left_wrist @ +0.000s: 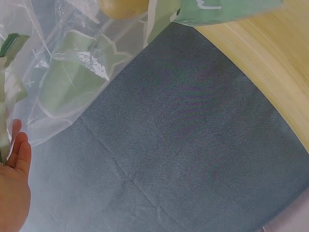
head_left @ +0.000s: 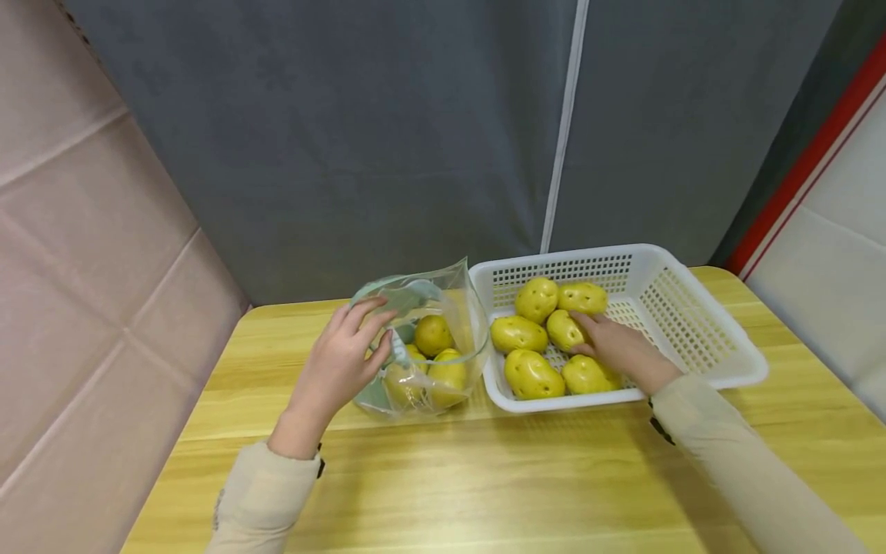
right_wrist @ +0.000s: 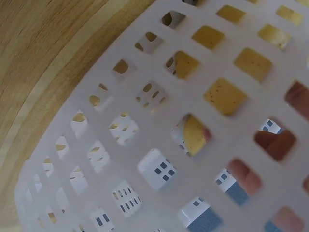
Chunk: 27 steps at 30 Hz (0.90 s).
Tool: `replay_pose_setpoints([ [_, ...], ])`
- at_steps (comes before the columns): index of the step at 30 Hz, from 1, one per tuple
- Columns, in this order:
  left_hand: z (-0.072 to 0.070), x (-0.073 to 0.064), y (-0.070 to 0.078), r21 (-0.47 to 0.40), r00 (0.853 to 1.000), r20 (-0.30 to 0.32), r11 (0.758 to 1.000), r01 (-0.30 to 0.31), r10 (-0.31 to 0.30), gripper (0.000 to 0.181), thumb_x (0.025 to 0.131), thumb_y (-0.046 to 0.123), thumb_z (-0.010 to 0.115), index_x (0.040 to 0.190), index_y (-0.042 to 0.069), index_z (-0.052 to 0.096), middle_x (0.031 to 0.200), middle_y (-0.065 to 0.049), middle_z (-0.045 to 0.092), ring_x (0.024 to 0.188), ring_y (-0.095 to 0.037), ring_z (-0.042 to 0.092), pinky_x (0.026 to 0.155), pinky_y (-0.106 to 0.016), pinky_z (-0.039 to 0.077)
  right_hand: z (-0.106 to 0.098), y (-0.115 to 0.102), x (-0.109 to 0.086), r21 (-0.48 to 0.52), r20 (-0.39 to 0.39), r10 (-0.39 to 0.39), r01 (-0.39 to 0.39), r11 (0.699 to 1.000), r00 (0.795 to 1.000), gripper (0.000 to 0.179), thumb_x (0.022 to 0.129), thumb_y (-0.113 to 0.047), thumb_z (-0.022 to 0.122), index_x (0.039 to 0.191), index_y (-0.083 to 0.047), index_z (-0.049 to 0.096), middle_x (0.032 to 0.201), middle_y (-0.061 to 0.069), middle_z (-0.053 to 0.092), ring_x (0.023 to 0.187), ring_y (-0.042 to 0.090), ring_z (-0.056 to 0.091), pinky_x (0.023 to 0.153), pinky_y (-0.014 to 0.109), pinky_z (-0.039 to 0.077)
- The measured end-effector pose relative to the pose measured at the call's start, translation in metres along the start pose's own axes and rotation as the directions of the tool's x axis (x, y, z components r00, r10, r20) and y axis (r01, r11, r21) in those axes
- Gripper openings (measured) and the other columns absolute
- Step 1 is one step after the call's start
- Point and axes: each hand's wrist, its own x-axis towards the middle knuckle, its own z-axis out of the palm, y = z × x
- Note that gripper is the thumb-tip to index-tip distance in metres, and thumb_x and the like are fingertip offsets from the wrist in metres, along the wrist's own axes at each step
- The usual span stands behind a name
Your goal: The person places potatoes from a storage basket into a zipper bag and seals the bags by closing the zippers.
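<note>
The white perforated basket (head_left: 727,362) stands at the back edge of the wooden table (head_left: 450,477), near the table's right back corner. Inside it, the right hand (head_left: 619,348) pinches 1 potato (head_left: 563,331) between thumb and fingers. 5 other potatoes (head_left: 533,375) lie around that potato, in the left part of the basket. The clear plastic bag (head_left: 450,285) sits just left of the basket, near the back edge of the table, and contains at least 3 bagged potatoes (head_left: 448,377). The left hand (head_left: 339,358) is at the left side of the bag's mouth, fingers bent and spread; whether they pinch the film cannot be told.

The left wrist view adds a pale green printed patch (left_wrist: 72,87) on the bag, only partly readable in the head view; its frame cuts off the left hand and 1 bagged potato. The right wrist view shows the basket wall from outside. Its square holes expose only fragments of yellow skin and fingers, so exact contact is hard to make out.
</note>
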Motion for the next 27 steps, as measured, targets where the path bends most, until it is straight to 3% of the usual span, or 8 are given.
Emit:
replay_pose_setpoints([
  [7,-0.0002,0.0010,0.0012,0.003,1.000,0.002,1.000,0.002,-0.002,0.027,0.078,0.005,0.072,0.105,0.004,0.068,0.116,-0.016,0.064,0.102,-0.033,0.059,0.086,-0.040,0.054,0.0012,0.0028,0.0014,0.052,-0.008,-0.021,0.021,0.998,1.000,0.061,0.095,-0.025,0.056,0.143,0.005,0.033,0.136,0.043,0.039,0.112,0.054,0.052,0.093,0.062,0.045],
  [16,0.0013,0.0006,0.0026,-0.002,1.000,0.011,1.000,0.012,-0.012,0.027,0.078,0.004,0.071,0.105,0.005,0.068,0.116,-0.015,0.064,0.103,-0.033,0.059,0.085,-0.040,0.054,0.0016,0.0030,0.0015,-0.023,-0.114,-0.095,0.093,0.995,0.989,0.054,0.089,-0.017,0.066,0.135,0.004,0.046,0.112,0.035,0.053,0.091,0.043,0.060,0.078,0.054,0.052],
  [27,0.0020,0.0027,0.0030,-0.001,1.000,0.019,1.000,0.017,-0.017,0.026,0.079,0.006,0.071,0.105,0.005,0.069,0.117,-0.016,0.064,0.103,-0.034,0.059,0.085,-0.041,0.054,-0.0010,0.0027,0.0041,-0.093,-0.180,-0.117,0.101,0.991,0.977,0.054,0.081,-0.013,0.074,0.128,0.002,0.054,0.116,0.032,0.053,0.097,0.042,0.056,0.082,0.055,0.049],
])
